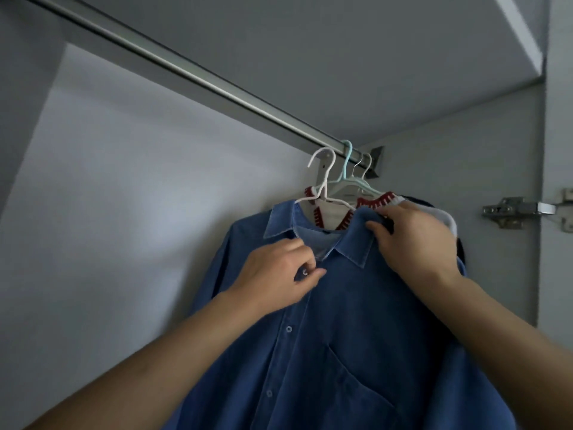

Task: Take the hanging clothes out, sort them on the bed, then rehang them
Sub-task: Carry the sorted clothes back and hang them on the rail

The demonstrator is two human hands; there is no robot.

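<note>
Both forearms reach up to a blue denim shirt [341, 321] hanging on a white hanger [322, 184] from the wardrobe rail [192, 76]. Left hand [276, 274] fingers pinch the placket at the top button; right hand [412, 237] fingers curl around the collar's right side.
</note>
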